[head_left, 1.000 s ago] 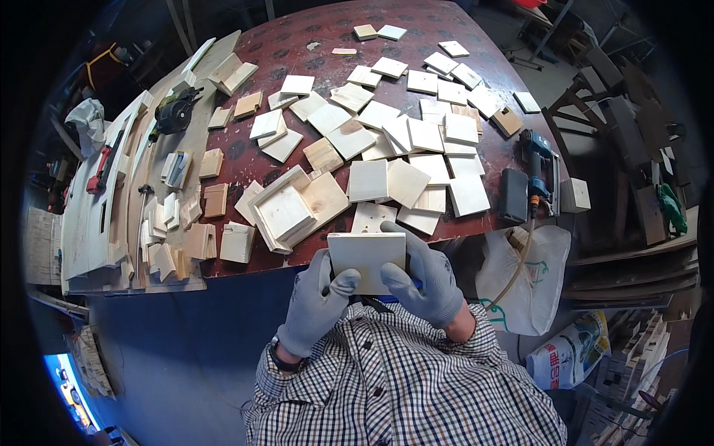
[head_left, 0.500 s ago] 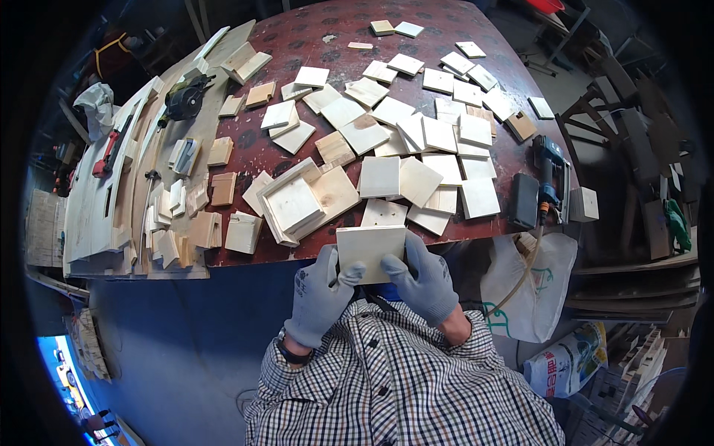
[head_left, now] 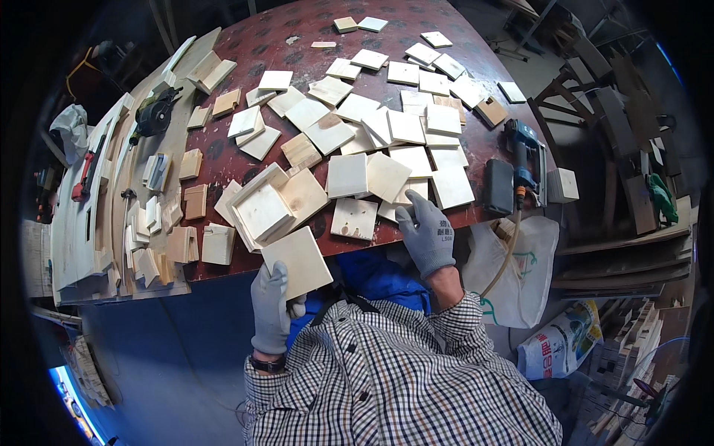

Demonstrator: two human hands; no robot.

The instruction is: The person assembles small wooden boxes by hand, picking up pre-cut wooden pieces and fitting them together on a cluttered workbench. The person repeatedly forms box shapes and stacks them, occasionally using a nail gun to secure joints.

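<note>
A pale square wooden board [head_left: 299, 259] is gripped by its lower left edge in my gloved left hand [head_left: 271, 306], tilted in front of the table's near edge. My gloved right hand [head_left: 431, 236] reaches over that edge with thumb and forefinger apart. Its fingertips are at the near side of the loose boards, by a pale board [head_left: 388, 177]; whether they touch one I cannot tell. A board with brown knots [head_left: 354, 218] lies between my hands. Just beyond the held board stands a small open wooden box [head_left: 262, 207], leaning on another board.
Many square boards lie scattered across the dark red table [head_left: 245, 41]. At its right edge are a blue nail gun [head_left: 525, 160] with a hose and a wooden block [head_left: 562, 185]. Small offcuts, a dark power tool [head_left: 156, 111] and a red tool [head_left: 85, 175] lie left.
My right hand has let go of the board and moved right and forward to the pile. My left hand has carried the board left and tilted it.
</note>
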